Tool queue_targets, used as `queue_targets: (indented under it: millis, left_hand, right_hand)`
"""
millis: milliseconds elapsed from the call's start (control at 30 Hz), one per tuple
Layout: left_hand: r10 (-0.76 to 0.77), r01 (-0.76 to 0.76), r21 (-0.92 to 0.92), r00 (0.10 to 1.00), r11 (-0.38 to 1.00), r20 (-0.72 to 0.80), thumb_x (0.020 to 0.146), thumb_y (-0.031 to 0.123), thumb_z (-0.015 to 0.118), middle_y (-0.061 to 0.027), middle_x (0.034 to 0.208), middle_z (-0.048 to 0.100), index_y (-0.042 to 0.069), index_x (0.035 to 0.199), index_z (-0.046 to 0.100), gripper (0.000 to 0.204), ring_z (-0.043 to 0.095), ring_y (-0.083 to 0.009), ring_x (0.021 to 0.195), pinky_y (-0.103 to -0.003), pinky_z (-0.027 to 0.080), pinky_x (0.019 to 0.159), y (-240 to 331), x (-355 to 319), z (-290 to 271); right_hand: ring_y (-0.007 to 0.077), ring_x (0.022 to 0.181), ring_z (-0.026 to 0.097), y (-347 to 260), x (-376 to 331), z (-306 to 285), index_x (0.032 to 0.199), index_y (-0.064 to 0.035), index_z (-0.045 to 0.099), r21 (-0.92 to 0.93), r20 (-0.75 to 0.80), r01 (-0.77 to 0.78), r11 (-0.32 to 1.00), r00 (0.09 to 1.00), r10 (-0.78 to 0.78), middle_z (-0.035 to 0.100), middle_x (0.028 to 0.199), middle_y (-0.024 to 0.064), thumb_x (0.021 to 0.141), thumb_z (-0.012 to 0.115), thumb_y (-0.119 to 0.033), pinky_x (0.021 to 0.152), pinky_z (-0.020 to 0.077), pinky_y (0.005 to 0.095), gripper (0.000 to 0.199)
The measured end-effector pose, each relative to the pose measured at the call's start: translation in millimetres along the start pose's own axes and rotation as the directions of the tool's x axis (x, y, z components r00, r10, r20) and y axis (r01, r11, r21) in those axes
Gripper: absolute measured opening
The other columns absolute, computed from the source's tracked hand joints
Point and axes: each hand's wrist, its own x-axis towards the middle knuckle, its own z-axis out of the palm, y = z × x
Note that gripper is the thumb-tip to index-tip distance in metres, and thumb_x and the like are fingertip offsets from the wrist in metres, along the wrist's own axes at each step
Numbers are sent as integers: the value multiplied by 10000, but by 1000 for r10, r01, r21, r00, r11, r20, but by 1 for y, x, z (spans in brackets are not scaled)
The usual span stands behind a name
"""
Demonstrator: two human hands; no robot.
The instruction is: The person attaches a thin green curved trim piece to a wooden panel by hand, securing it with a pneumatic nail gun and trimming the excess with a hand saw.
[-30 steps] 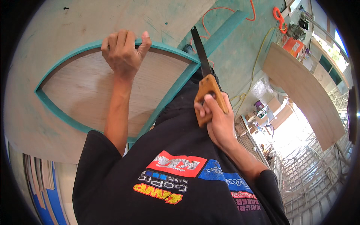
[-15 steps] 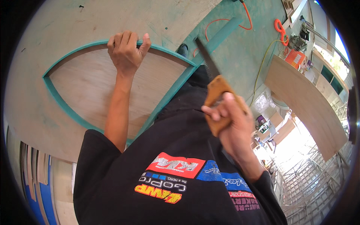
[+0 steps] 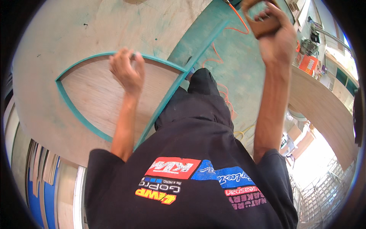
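My right hand [image 3: 280, 38] is raised at the upper right, wrapped around the wooden handle [image 3: 264, 27] of a handsaw. The saw's blade does not show now. My left hand [image 3: 127, 72] is over the upper curved edge of a pointed, leaf-shaped wooden frame, slightly blurred, its thumb apart from loosely bent fingers. Teal strips [image 3: 82, 114] edge this frame, around a brown wood-grain surface [image 3: 160, 82]. Along its right side runs a longer straight teal strip [image 3: 202, 53], which reaches past the frame's corner toward the upper right.
A broad pale board [image 3: 42, 95] lies under the frame. Orange hose [image 3: 239, 19] loops across the green-stained floor [image 3: 242, 68]. At the right stands a curved wooden panel [image 3: 324, 103], with an orange box [image 3: 308, 64] beyond it. Boards [image 3: 49, 168] stand at the lower left.
My right hand has swung up and away to the right with the saw, taking its blade out of sight. My left hand has loosened from its curl over the frame's edge.
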Motion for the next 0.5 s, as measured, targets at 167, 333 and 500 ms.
queue_targets:
  millis: [167,333,500]
  left_hand:
    - [-319,372,-40,843,928,433,888,421,764,-152,983,618,3,1062,627,472,618,-358,923,-469,507,768,121,-77,-11]
    - [-277,234,166,906,958,320,926,384,732,-104,823,557,42,870,595,373,575,-307,781,-446,452,659,143,-98,38]
    - [-244,186,278,950,942,193,949,333,715,-82,748,530,62,762,560,364,539,-269,736,-395,373,733,153,-97,41]
  right_hand:
    - [127,788,589,59,13,58,1095,5,642,320,176,-29,947,984,-29,614,863,40,943,610,-97,778,489,274,186]
    - [136,738,576,69,49,43,978,-35,630,366,277,-59,929,960,-49,568,795,26,953,602,-114,722,484,274,87]
    - [145,666,554,74,134,27,846,-73,612,371,381,-173,913,924,20,555,729,19,945,629,-149,608,486,297,126]
